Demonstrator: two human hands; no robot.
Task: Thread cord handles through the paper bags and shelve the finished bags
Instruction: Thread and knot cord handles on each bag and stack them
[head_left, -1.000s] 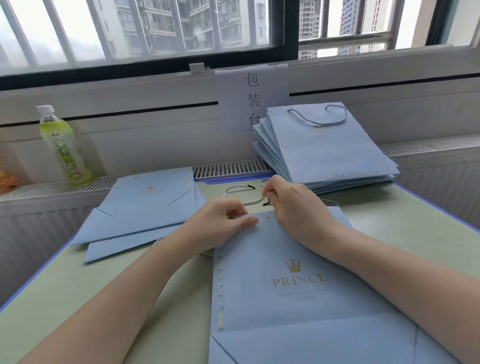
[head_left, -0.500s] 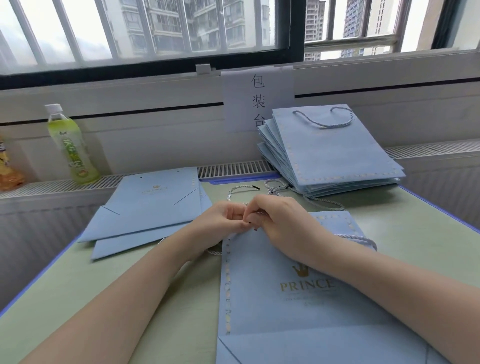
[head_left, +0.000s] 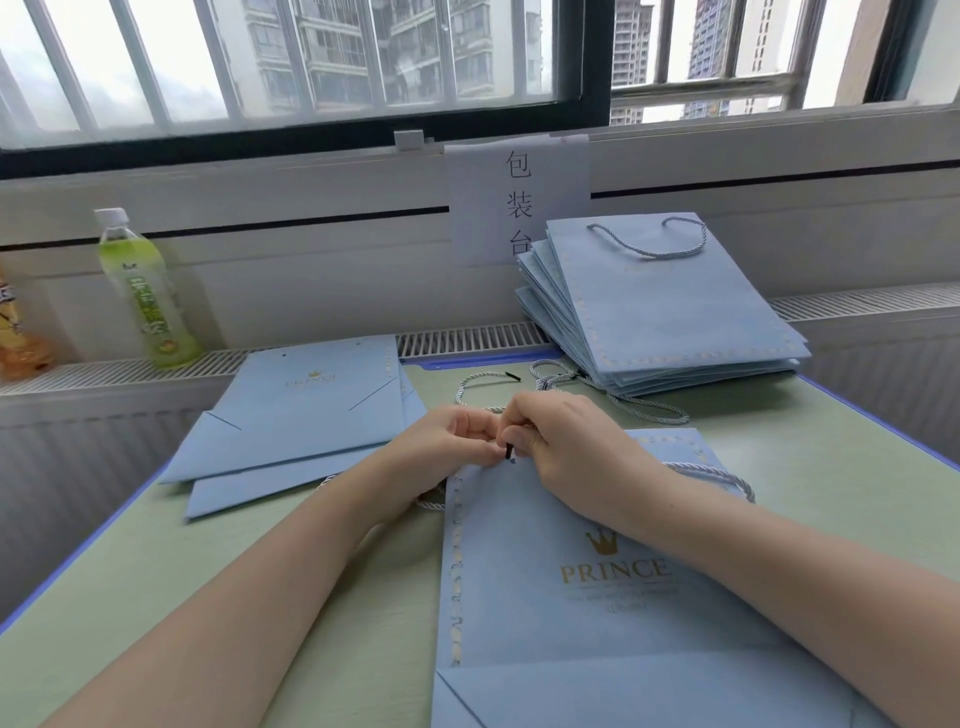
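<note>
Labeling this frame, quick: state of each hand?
Left hand: fingers curled at the top edge of the blue paper bag; what it grips cannot be told.
Right hand: pinches the black-tipped cord end.

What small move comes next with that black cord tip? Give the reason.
Probably push the black cord tip, pinched by the right hand, down into the hole at the bag's top edge; the tip sits just above it while the left hand steadies there.

A pale green table (head_left: 156, 561) carries a flat blue bag (head_left: 597, 613) in front, two unthreaded bags (head_left: 296, 415) at left, loose cords (head_left: 483, 382), and a stack of finished bags (head_left: 670, 312).
</note>
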